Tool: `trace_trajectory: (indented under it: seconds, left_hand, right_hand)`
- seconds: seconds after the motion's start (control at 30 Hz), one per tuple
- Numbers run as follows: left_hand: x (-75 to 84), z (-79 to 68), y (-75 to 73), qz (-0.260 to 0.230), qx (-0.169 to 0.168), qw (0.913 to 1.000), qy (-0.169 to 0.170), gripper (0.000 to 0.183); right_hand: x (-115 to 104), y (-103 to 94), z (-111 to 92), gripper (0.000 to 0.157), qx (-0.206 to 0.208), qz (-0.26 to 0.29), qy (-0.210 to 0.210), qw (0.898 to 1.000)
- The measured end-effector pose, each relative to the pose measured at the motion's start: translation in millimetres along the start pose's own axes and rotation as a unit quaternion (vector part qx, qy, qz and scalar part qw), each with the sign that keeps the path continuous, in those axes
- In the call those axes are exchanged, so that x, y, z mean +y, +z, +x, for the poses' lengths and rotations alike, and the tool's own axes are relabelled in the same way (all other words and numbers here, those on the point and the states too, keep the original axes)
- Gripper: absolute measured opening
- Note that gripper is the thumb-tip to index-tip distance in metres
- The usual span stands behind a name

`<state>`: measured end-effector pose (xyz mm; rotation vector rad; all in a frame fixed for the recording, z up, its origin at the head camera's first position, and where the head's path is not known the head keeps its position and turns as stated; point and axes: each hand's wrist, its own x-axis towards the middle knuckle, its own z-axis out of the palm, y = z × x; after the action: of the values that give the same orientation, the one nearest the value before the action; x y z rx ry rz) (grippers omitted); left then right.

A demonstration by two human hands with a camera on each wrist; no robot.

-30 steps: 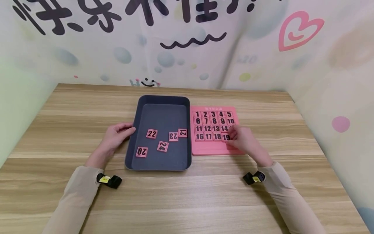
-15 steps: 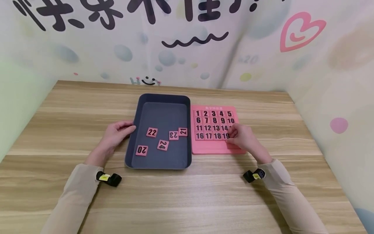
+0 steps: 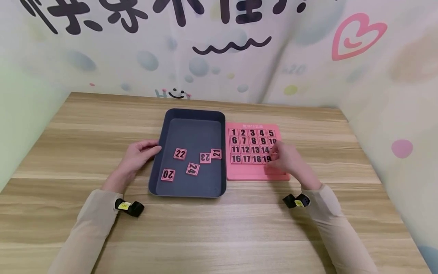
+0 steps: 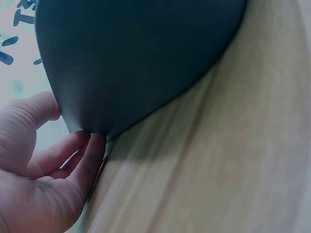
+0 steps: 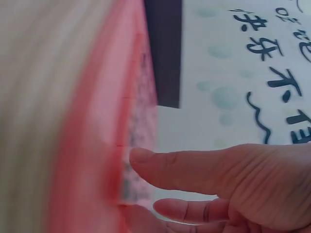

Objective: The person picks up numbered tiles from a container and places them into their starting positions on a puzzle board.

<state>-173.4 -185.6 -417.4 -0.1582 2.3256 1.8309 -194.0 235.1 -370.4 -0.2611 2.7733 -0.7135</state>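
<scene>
My left hand is at the left wall of a dark grey tray. In the left wrist view its fingertips and thumb touch the outside of the wall. Inside the tray lie loose pink number tiles: 20, 22, 23, 24 and 21. My right hand is over the right side of a pink number board, thumb tip touching the seated tile 19. The hand partly covers tile 19 and hides the row end above it.
The board lies flat against the tray's right side, with rows of seated tiles starting from 1. Both stand on a wood-grain table. A printed backdrop rises behind the table's far edge. Each wrist wears a small black camera.
Tile 19, tilted in my right hand's fingers a second ago, now sits level in its row. The right fingers have loosened from it. My left hand stays at the tray; the head view shifts slightly.
</scene>
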Motion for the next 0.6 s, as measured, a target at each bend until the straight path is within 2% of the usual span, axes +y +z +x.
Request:
trace_trajectory:
  seconds: [0.13,0.23,0.4,0.6]
  left_hand:
    - [-1.3,0.8,-0.2,-0.007,0.005,0.9999,0.006,0.048]
    - [-1.2,1.3,0.0,-0.006,0.006,0.9999,0.010,0.047]
    - [0.2,1.0,-0.2,0.002,0.004,1.0000,0.007,0.047]
    - [0.8,0.5,0.0,0.007,0.002,1.0000,0.006,0.049]
  right_hand:
    - [-15.2,-7.0,2.1,0.038,-0.005,0.015,-0.006,1.000]
    - [-28.5,-4.0,7.2,0.037,0.016,0.029,-0.041,0.999]
    - [-59.7,10.5,16.9,0.032,0.038,0.073,-0.101,0.991]
    - [-102.2,34.8,27.6,0.028,0.007,0.110,-0.164,0.980]
